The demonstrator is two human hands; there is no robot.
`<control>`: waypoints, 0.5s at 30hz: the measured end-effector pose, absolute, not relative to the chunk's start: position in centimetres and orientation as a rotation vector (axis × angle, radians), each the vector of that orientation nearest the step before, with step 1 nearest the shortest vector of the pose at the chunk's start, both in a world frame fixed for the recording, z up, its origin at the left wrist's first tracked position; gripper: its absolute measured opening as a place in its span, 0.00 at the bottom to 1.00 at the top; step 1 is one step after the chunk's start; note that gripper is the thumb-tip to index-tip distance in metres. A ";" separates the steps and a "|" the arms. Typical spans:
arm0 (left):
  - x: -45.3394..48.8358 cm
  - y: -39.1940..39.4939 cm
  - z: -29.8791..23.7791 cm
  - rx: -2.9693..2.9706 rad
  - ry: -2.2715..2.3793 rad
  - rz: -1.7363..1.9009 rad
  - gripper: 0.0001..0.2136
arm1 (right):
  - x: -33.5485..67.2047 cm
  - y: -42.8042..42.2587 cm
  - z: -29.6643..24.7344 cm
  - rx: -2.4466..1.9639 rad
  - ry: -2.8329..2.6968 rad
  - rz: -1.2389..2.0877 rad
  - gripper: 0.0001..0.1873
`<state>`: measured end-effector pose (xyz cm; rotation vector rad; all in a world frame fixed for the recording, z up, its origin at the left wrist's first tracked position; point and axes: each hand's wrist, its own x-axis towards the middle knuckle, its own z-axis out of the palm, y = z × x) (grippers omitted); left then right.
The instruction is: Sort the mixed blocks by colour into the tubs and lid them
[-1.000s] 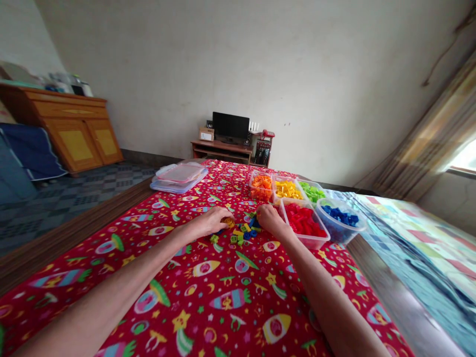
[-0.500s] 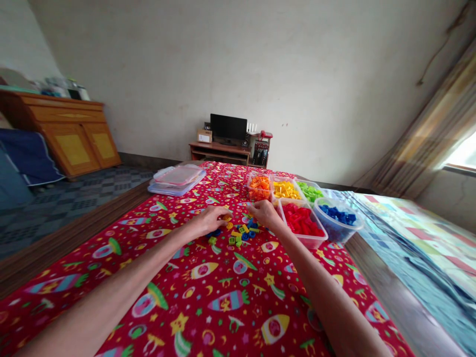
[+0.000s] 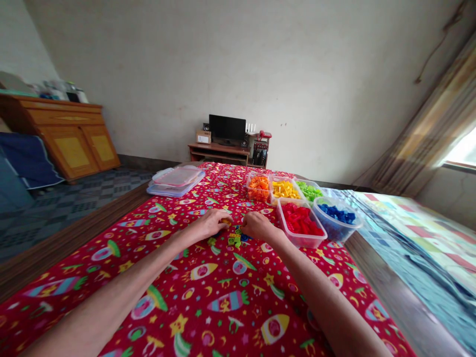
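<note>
Five tubs [image 3: 305,241] right; far box [image 3: 203,137], label unreadable. Left hand [image 3: 212,222] and right hand [image 3: 257,224] half-curled at blocks [image 3: 232,241]; cannot tell what either grips.

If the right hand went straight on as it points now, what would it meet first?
Probably the loose blocks just ahead of the right hand, with the left hand beyond; depth is unclear, so its fingers may be touching blocks.

A home room, with bed [image 3: 416,233], curtain [image 3: 416,139] and wooden cabinet [image 3: 74,134].
</note>
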<state>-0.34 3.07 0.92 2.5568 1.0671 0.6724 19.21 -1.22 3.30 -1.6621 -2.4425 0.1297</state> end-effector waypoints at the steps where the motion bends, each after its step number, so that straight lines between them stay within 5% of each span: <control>1: -0.4 3.0 1.2 2.529 1.097 0.695 0.09 | 19.3 -1.1 3.3 -1.637 -2.410 0.164 0.07; 5: -0.3 2.7 2.3 2.363 1.205 0.813 0.10 | 19.6 -0.8 4.1 -1.581 -2.094 0.519 0.11; 8: -0.1 2.3 3.3 2.232 1.234 0.901 0.17 | 19.6 -0.8 4.9 -1.377 -1.670 1.087 0.16; 15: 1.2 0.5 5.4 2.166 1.128 1.129 0.19 | 18.2 -0.3 4.3 -0.905 -0.888 1.807 0.08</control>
